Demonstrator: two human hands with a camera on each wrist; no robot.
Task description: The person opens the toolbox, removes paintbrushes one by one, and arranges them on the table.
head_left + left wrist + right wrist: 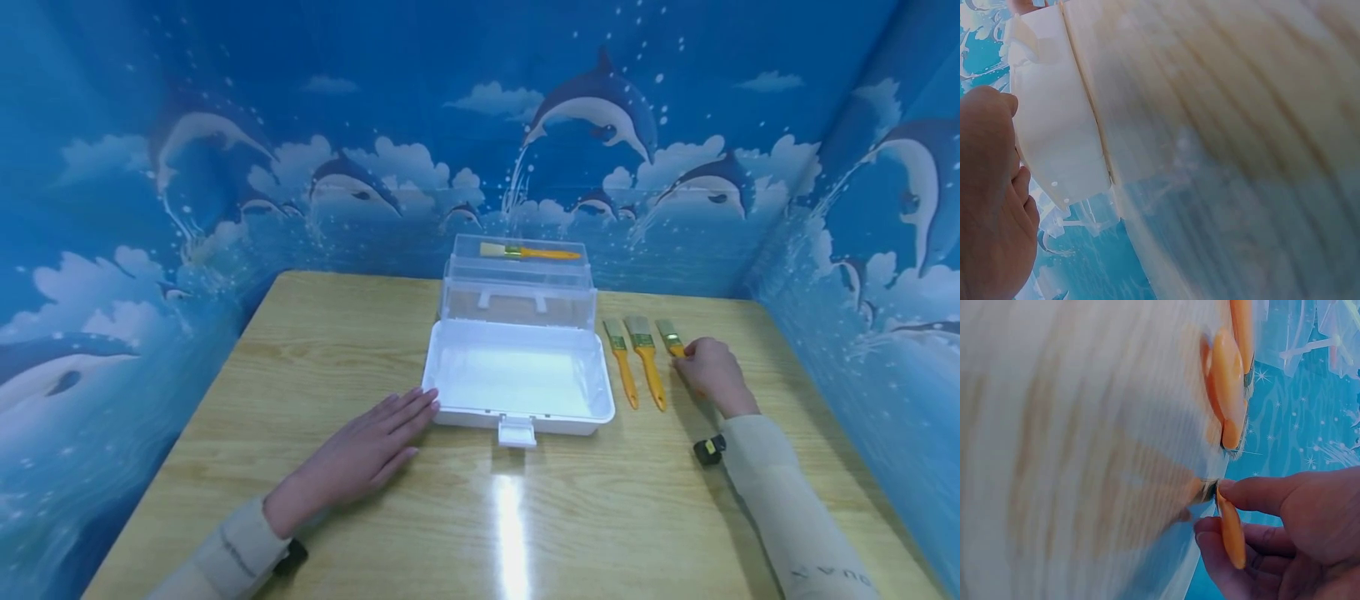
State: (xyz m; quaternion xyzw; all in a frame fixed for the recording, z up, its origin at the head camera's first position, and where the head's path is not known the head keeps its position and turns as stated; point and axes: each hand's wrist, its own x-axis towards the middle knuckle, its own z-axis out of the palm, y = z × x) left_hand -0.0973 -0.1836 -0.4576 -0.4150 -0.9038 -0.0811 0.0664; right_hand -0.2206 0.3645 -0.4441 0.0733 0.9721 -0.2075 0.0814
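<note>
My right hand (716, 375) pinches the orange handle of a paintbrush (671, 337) on the right side of the table, its pale bristles pointing away. In the right wrist view, thumb and fingers are on either side of that handle (1232, 531). Two more paintbrushes, one slim (622, 367) and one wider (647, 363), lie just to its left. My left hand (360, 454) has its fingers extended, touching the front left corner of a white plastic box (517, 371). The box stands with its clear lid (517, 307) tipped back, and another paintbrush (543, 253) lies across the lid's far part.
A white latch (517, 432) hangs at the box's front. The wood-grain table (337, 333) runs back to a blue wall covering (420, 100) printed with dolphins, which also covers both sides.
</note>
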